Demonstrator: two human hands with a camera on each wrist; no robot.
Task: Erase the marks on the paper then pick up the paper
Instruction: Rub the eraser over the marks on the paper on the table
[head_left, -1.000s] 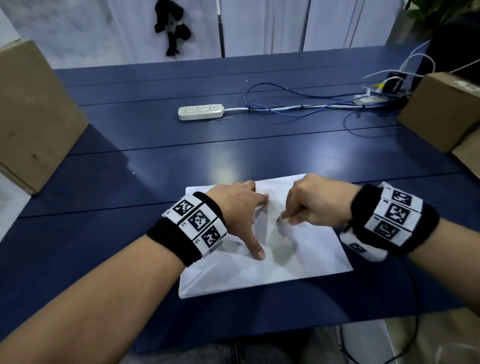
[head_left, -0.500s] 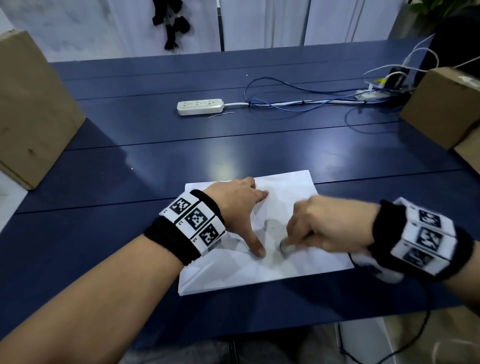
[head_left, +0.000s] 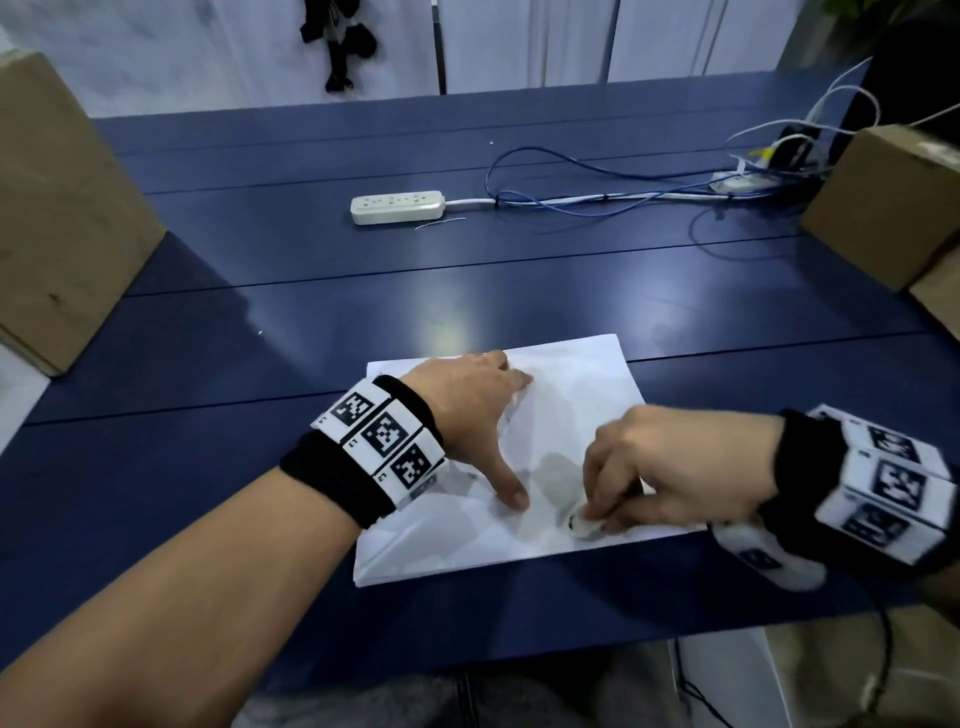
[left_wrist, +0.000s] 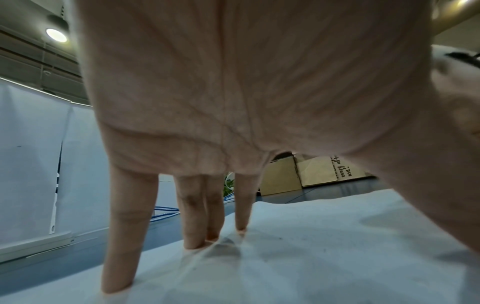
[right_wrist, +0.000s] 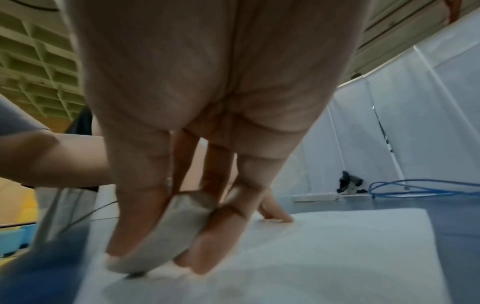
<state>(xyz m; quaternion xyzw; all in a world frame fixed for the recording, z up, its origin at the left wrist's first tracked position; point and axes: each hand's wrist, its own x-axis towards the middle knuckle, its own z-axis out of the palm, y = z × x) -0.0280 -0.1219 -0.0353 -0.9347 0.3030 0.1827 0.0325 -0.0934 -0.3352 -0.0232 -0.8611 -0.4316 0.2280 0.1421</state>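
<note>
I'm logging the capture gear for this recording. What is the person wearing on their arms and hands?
Both hands are bare, no gloves, and the forearms show no sleeves. The left wrist carries a black band ringed with white blocks printed with black square marker codes and small digits. The right wrist has the same black band and marker blocks, with a white unit beneath it and a dark cable trailing below.

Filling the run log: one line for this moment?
phase: erasing | left hand: pressing paper flat on table | right hand: pinching eraser, rubbing near front edge | paper: not lifted

A white power strip (head_left: 397, 207) with blue cables (head_left: 582, 195) lies between cardboard boxes (head_left: 62, 208), apparently unplugged.
</note>
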